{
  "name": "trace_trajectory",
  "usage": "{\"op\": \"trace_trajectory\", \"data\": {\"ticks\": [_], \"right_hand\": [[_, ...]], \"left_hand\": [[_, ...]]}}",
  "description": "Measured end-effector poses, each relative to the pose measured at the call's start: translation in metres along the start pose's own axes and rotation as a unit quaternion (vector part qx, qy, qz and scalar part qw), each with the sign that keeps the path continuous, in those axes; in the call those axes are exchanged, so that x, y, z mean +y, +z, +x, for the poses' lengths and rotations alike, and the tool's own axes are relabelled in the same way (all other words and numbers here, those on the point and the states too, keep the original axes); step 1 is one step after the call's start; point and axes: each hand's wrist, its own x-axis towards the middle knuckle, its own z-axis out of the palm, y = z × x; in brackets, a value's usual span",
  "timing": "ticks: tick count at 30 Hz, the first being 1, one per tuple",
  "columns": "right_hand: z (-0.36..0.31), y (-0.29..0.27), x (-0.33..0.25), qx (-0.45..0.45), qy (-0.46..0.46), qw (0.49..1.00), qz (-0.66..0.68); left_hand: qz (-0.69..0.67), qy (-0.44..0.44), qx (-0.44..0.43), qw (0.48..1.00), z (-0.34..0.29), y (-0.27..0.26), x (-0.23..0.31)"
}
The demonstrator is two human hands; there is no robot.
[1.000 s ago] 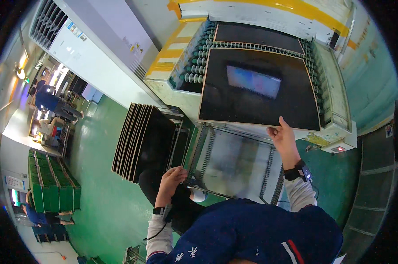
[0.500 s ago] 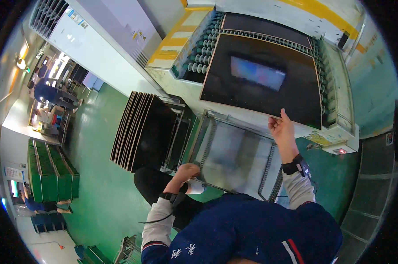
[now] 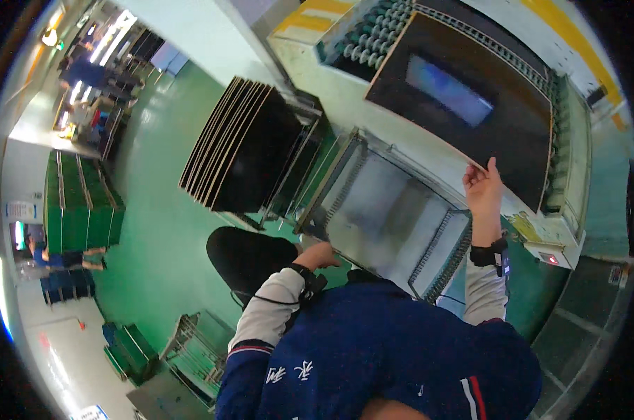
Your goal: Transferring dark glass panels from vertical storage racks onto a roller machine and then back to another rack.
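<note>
A black rectangular panel (image 3: 495,154) with a light brown edge lies tilted in view on a roller conveyor (image 3: 378,35). My right hand (image 3: 483,187) holds its near edge, thumb uppermost and fingers curled at the rim. Below the conveyor stands a metal rack (image 3: 381,210) with spring-like toothed strips along its sides and a greyish flat surface between them. My left hand (image 3: 320,256) is closed at the rack's near left edge, its fingertips partly hidden.
Left of the rack, several black panels (image 3: 250,150) stand upright in a row on a cart. A second black panel (image 3: 481,24) lies farther back on the conveyor. Green stacked racks (image 3: 86,210) and a metal trolley (image 3: 198,353) stand left. People (image 3: 89,73) work in the background.
The view has turned and shifted, so the conveyor sits farther right and higher. My right hand stays at the panel's edge. The left hand has slid along the rack's near edge.
</note>
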Motion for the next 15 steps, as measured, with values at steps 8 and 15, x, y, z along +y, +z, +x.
{"op": "trace_trajectory", "data": {"ticks": [8, 15], "right_hand": [[-0.006, 0.009, 0.005, -0.038, 0.03, 0.995, -0.085], [0.019, -0.016, 0.068, -0.2, 0.087, 0.953, -0.21]], "left_hand": [[0.013, 0.06, 0.056, 0.997, 0.012, 0.038, -0.009], [-0.023, 0.034, 0.092, 0.995, -0.018, 0.024, 0.013]]}}
